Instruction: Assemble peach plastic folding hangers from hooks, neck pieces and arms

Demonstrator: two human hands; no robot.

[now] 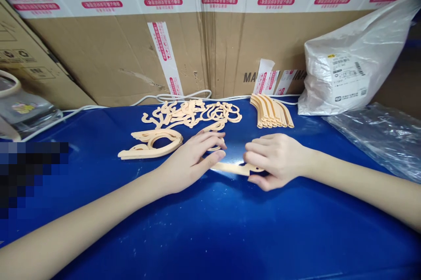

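Note:
My left hand [192, 159] and my right hand [274, 159] meet at the middle of the blue table [230, 231]. Both pinch a flat beige wooden piece [235, 168] that lies between them, long and curved, with a small hole near its right end. My left fingers curl over its left end and a small loop-shaped part; my right thumb sits under its right end. Just left of my left hand lies a stack of curved hook-shaped pieces [153, 143]. Behind the hands is a loose pile of ornate cut-out pieces [194, 114].
A neat bundle of curved beige strips [271, 111] lies at the back right. A white plastic bag [351, 65] with a label and a clear plastic sheet [381, 135] sit at the right. Taped cardboard boxes [131, 43] wall the back. White cables [184, 95] run along them. A clear container [19, 109] stands far left.

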